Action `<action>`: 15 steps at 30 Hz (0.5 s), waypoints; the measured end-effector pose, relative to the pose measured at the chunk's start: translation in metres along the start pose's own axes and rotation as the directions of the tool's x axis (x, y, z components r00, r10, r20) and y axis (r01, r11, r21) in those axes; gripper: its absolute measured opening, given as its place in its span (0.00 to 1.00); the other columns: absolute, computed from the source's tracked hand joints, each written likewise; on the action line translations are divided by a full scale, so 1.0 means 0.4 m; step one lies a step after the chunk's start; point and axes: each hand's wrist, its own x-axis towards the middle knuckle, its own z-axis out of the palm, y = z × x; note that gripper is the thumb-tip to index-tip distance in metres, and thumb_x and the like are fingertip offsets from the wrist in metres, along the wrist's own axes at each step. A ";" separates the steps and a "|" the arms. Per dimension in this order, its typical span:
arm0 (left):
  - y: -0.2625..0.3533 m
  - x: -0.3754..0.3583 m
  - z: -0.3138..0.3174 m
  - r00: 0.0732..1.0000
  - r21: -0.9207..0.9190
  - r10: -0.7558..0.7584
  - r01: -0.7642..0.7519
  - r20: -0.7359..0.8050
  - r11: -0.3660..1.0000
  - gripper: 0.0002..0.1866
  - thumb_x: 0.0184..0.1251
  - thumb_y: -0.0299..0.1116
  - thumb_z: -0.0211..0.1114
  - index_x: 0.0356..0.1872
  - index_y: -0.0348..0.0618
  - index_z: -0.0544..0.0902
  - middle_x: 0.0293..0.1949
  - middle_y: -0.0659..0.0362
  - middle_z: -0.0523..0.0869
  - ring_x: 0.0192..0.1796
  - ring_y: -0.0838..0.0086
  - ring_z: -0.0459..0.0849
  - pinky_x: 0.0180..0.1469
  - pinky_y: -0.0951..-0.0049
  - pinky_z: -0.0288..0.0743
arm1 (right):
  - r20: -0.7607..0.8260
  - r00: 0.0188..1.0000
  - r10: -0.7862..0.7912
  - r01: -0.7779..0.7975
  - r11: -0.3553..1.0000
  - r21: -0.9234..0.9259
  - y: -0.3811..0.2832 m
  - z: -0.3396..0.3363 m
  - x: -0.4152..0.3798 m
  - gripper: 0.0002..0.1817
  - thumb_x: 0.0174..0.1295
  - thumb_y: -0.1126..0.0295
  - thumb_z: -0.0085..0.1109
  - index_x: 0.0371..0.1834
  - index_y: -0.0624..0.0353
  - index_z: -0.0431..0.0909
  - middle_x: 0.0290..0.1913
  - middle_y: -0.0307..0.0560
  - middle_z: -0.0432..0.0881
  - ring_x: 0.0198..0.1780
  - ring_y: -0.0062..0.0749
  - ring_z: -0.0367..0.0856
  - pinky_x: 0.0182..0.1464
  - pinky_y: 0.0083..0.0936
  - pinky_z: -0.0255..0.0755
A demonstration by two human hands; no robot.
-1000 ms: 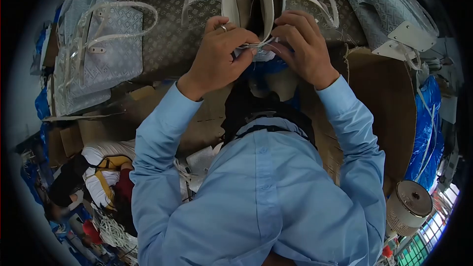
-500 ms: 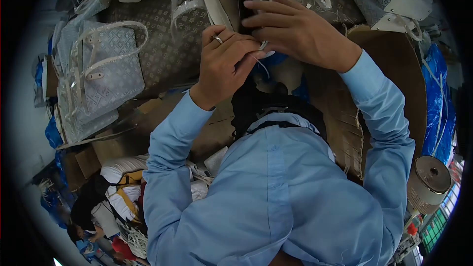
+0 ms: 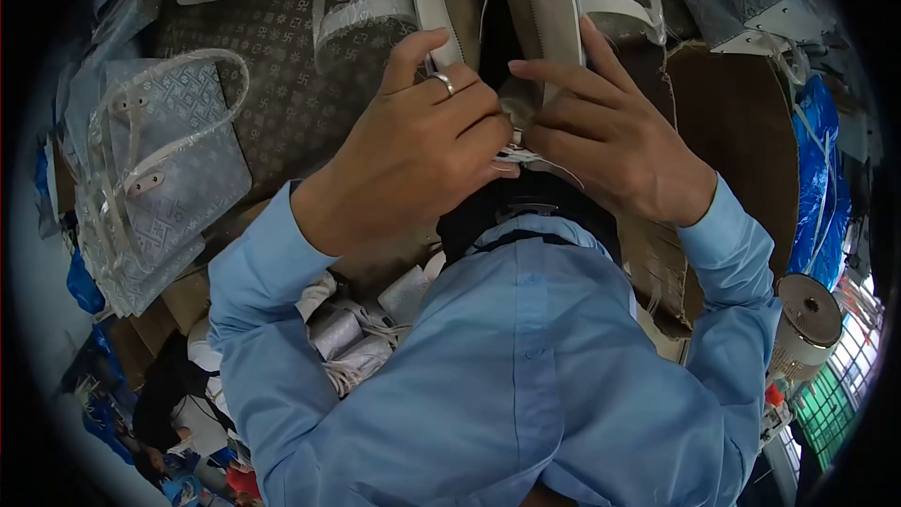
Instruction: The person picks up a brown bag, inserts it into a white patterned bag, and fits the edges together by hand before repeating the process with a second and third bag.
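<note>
A handbag (image 3: 546, 9) with pale edging and zipper tape stands in front of me, its opening gaping toward me. My left hand (image 3: 422, 136), wearing a ring, is closed at the left side of the bag's near end, index finger raised. Opposite it, my right hand (image 3: 624, 136) has its fingers bent around the right side of the same end, index finger lying along the edging. Loose white threads (image 3: 556, 166) stick out between and below both hands. The exact pinch points are hidden behind the fingers.
Plastic-wrapped patterned handbags (image 3: 188, 141) lie at the left, and more hang at the upper right (image 3: 751, 0). Brown patterned material (image 3: 272, 19) spreads behind the hands. Cardboard (image 3: 732, 131), a blue plastic bag (image 3: 821, 178) and a round fan (image 3: 807, 314) are at the right. Another person (image 3: 178, 394) is lower left.
The handbag's opening has come nearer and lower, spreading wider. Both hands have moved down toward my body; the right hand's fingers, stretched out before, are now bent at the bag's edge.
</note>
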 end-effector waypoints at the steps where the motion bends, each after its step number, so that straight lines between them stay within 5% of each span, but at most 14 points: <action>1: -0.010 0.003 -0.003 0.994 -0.047 0.062 -0.058 0.089 0.997 0.14 0.48 0.40 0.74 0.34 0.46 0.84 0.33 0.64 0.81 0.39 0.71 0.80 0.64 0.56 0.57 | 0.004 1.000 0.014 -0.014 1.000 0.011 0.000 -0.001 0.003 0.11 0.48 0.69 0.68 0.34 0.59 0.81 0.31 0.41 0.80 0.63 0.46 0.74 0.72 0.64 0.49; 7: -0.032 -0.004 0.033 0.993 -0.176 0.062 -0.080 -0.105 0.981 0.08 0.50 0.34 0.69 0.30 0.43 0.83 0.28 0.64 0.76 0.35 0.73 0.77 0.59 0.59 0.63 | -0.084 0.993 0.079 -0.072 0.994 0.084 0.016 0.018 -0.012 0.08 0.49 0.71 0.68 0.32 0.60 0.81 0.31 0.41 0.82 0.63 0.44 0.75 0.73 0.65 0.46; 15: -0.039 0.019 0.015 0.975 -0.135 0.222 -0.221 -0.008 0.966 0.06 0.49 0.28 0.65 0.28 0.38 0.83 0.26 0.61 0.77 0.33 0.70 0.77 0.53 0.64 0.72 | -0.007 0.994 -0.110 0.110 0.989 0.103 0.048 0.009 -0.001 0.05 0.52 0.72 0.66 0.29 0.60 0.80 0.29 0.41 0.81 0.63 0.44 0.75 0.72 0.65 0.47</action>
